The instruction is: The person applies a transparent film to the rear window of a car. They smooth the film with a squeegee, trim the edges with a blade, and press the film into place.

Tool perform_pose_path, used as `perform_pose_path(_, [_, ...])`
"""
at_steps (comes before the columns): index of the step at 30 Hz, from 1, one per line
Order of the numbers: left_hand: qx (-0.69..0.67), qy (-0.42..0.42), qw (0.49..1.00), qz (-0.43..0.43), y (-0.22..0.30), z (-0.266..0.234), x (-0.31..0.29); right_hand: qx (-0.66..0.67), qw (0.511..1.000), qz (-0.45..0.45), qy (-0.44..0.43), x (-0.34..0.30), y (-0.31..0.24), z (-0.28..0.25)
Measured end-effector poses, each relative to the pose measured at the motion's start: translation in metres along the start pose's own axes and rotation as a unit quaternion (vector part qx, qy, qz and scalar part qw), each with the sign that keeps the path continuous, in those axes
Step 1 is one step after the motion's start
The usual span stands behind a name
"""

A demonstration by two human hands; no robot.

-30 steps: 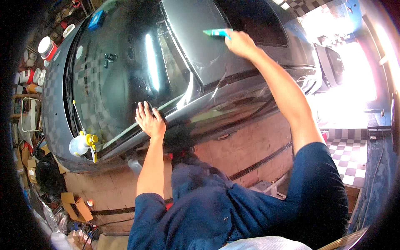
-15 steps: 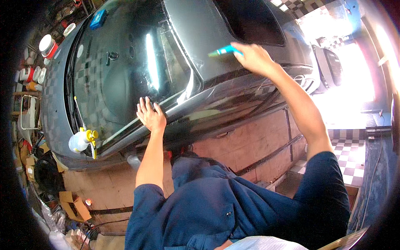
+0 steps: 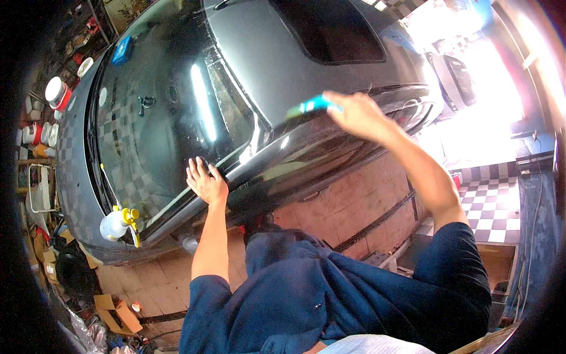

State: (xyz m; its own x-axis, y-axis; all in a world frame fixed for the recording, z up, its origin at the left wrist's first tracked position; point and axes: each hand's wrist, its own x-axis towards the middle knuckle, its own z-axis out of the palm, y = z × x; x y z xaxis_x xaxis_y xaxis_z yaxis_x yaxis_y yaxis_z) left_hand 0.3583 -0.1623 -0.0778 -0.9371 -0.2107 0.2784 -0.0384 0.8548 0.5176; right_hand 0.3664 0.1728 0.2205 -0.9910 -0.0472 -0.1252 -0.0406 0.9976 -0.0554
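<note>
Dark grey, glossy passenger car (image 3: 265,94) takes up the upper left and centre of the frame, its near side running diagonally from lower left to upper right. Dark glass windshield (image 3: 159,127) left of centre; smooth grey metal roof (image 3: 247,44) at upper centre, with a black glass roof panel (image 3: 330,29) set in it. Between the car's near side and the person's navy clothing (image 3: 318,289), a band of reddish-brown tiled floor (image 3: 330,218) slants across the lower middle. Black-and-white checkered floor (image 3: 489,212) at right, below a glaring bright opening. Far left edge crowded: white-and-red buckets (image 3: 56,91) at upper left, a brown cardboard box (image 3: 116,314) at lower left. White bottle with yellow pump head (image 3: 116,224) rests at the windshield's lower left corner; small blue box (image 3: 122,51) at its upper left. Right hand (image 3: 361,116), right of centre, fingers curled closed around the end of a flat turquoise hand tool (image 3: 312,106). Left hand (image 3: 207,182), left of centre, fingers extended and parted, palm down at the windshield's near edge, grip slack. Tool juts leftward from the right hand, over the roof's near edge; to the upper right of the left hand, well apart from it. Its greenish tip is blurred; contact with the paint cannot be told.
</note>
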Motion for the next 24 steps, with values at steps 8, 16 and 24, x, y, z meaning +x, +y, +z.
perform_pose_path(8, [-0.012, -0.016, 1.000, 0.006, -0.003, 0.003, -0.003, 0.021, 0.999, 0.010, 0.045, 0.029, 0.071, 0.050])
perform_pose_path(16, [-0.001, -0.018, 1.000, 0.005, 0.000, 0.007, 0.000, 0.017, 0.999, 0.009, -0.029, -0.050, 0.074, -0.001])
perform_pose_path(24, [-0.024, -0.042, 0.999, -0.003, 0.007, 0.001, 0.000, 0.091, 0.977, 0.094, 0.167, 0.072, 0.235, -0.007])
